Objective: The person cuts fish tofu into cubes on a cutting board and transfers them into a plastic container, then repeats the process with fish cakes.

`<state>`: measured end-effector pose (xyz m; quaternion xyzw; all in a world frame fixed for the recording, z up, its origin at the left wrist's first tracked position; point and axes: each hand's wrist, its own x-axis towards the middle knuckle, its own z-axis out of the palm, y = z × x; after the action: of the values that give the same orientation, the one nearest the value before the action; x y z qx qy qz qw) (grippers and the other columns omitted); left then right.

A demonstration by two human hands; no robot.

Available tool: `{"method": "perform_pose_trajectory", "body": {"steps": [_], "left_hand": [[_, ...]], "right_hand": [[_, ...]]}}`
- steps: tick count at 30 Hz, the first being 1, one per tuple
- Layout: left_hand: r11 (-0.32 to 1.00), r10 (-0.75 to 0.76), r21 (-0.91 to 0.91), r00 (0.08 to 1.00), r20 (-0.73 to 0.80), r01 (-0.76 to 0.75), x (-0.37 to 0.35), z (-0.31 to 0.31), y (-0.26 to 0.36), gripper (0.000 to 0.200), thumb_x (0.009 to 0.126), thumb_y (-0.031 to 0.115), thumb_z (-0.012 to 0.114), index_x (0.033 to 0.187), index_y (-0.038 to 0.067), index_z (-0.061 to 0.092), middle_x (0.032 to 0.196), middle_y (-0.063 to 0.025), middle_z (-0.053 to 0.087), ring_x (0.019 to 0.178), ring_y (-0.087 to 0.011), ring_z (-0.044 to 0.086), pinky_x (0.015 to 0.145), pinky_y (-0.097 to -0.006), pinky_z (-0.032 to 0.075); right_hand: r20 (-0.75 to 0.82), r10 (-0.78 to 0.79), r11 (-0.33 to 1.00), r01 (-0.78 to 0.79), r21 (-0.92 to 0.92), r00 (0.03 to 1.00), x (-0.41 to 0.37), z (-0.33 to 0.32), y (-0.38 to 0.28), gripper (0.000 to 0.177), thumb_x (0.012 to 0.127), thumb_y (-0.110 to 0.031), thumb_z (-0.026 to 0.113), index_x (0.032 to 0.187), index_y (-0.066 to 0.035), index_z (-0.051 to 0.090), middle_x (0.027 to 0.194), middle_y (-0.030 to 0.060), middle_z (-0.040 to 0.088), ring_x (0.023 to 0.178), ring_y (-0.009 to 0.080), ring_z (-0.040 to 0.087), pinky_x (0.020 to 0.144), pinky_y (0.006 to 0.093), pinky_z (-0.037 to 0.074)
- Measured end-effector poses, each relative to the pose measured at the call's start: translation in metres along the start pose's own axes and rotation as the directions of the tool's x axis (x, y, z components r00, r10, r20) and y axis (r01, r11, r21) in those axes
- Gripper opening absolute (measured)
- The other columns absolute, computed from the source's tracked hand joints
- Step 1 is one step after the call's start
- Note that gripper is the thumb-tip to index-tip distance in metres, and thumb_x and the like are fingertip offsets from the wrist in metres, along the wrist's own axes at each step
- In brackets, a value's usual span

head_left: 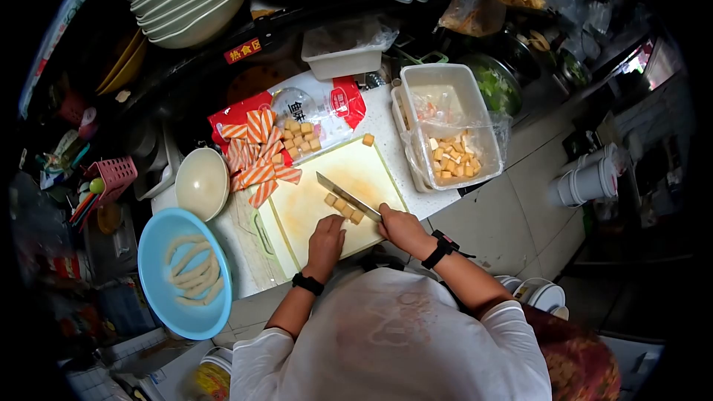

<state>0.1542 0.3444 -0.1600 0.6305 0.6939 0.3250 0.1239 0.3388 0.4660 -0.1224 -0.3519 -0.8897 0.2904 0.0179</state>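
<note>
My right hand (pixel 405 229) is closed round the handle of a knife (pixel 345 194), its blade slanting to the upper left over a yellowed white cutting board (pixel 356 167). A short row of tan cubes (pixel 343 208) lies on the board along the near side of the blade. My left hand (pixel 324 245) rests on the board at its near edge, fingers extended forward and fingertips close beside the row. One more cube (pixel 368 139) sits alone at the board's far corner.
Left of the board are orange-striped wrappers (pixel 256 152), a white bowl (pixel 202 184) and a blue basin (pixel 148 267) holding pale strips. Behind stands a red and white bag (pixel 345 100) with loose cubes (pixel 301 137). A plastic tub (pixel 486 134) at right contains many cubes.
</note>
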Motion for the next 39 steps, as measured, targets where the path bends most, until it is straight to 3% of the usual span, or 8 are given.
{"method": "perform_pose_trajectory", "body": {"steps": [7, 13, 19, 25, 31, 39], "left_hand": [[0.999, 0.018, 0.043, 0.998, 0.068, -0.021, 0.003, 0.0, 0.002, 0.037, 0.078, 0.0, 0.066, 0.115, 0.0, 0.062, 0.112, -0.0134, 0.063, 0.105, -0.0308, 0.06, 0.087, -0.0381, 0.053], [0.996, 0.036, 0.077, 0.999, 0.022, -0.037, -0.006, 0.005, 0.002, 0.04, 0.077, -0.002, 0.064, 0.117, -0.001, 0.061, 0.112, -0.0149, 0.063, 0.106, -0.0306, 0.06, 0.088, -0.0378, 0.052], [0.997, 0.025, 0.079, 1.0, 0.017, -0.026, -0.009, 0.004, 0.001, 0.036, 0.078, -0.003, 0.059, 0.114, -0.002, 0.062, 0.111, -0.0158, 0.063, 0.105, -0.0302, 0.06, 0.089, -0.037, 0.051], [0.983, 0.125, 0.132, 0.992, 0.004, -0.125, 0.009, -0.001, 0.009, 0.031, 0.077, -0.005, 0.058, 0.107, 0.0, 0.064, 0.106, -0.0144, 0.063, 0.102, -0.0304, 0.061, 0.085, -0.0374, 0.053], [0.993, 0.033, 0.11, 0.999, 0.034, -0.037, -0.007, 0.0, 0.007, 0.032, 0.078, -0.003, 0.056, 0.11, -0.003, 0.063, 0.109, -0.0156, 0.063, 0.105, -0.0298, 0.06, 0.09, -0.0363, 0.051], [0.997, 0.023, 0.069, 1.0, -0.017, -0.022, -0.006, 0.019, 0.003, 0.037, 0.075, 0.003, 0.068, 0.111, -0.004, 0.062, 0.109, -0.0181, 0.062, 0.105, -0.0335, 0.059, 0.094, -0.0414, 0.047]], "right_hand": [[0.0, 0.0, 0.999, 0.0, 0.043, 1.0, -0.001, -0.004, -0.002, 0.013, 0.083, -0.007, 0.053, 0.09, 0.001, 0.045, 0.067, 0.0216, 0.062, 0.066, 0.042, 0.062, 0.059, 0.0502, 0.048], [0.005, -0.002, 0.999, 0.002, 0.051, 1.0, -0.001, -0.007, -0.002, 0.012, 0.084, -0.006, 0.052, 0.09, 0.001, 0.045, 0.068, 0.0222, 0.062, 0.067, 0.0426, 0.062, 0.06, 0.0507, 0.048], [0.014, 0.005, 0.999, -0.005, 0.033, 1.0, 0.001, -0.005, 0.001, 0.013, 0.085, -0.008, 0.052, 0.091, 0.001, 0.045, 0.068, 0.0231, 0.062, 0.067, 0.0429, 0.062, 0.06, 0.0507, 0.049], [0.015, -0.016, 0.999, 0.015, 0.044, 1.0, 0.002, -0.007, 0.004, 0.015, 0.085, -0.009, 0.054, 0.093, 0.001, 0.046, 0.069, 0.0234, 0.062, 0.068, 0.0428, 0.062, 0.062, 0.0507, 0.05], [0.006, -0.033, 0.999, 0.033, 0.04, 0.999, 0.003, -0.006, 0.006, 0.016, 0.085, -0.01, 0.054, 0.093, 0.002, 0.046, 0.069, 0.023, 0.062, 0.067, 0.0427, 0.062, 0.06, 0.0506, 0.049], [0.022, -0.045, 0.999, 0.044, 0.032, 0.999, 0.003, -0.005, 0.007, 0.017, 0.085, -0.01, 0.054, 0.092, 0.001, 0.045, 0.069, 0.0229, 0.062, 0.067, 0.0424, 0.063, 0.059, 0.0512, 0.049]]}}
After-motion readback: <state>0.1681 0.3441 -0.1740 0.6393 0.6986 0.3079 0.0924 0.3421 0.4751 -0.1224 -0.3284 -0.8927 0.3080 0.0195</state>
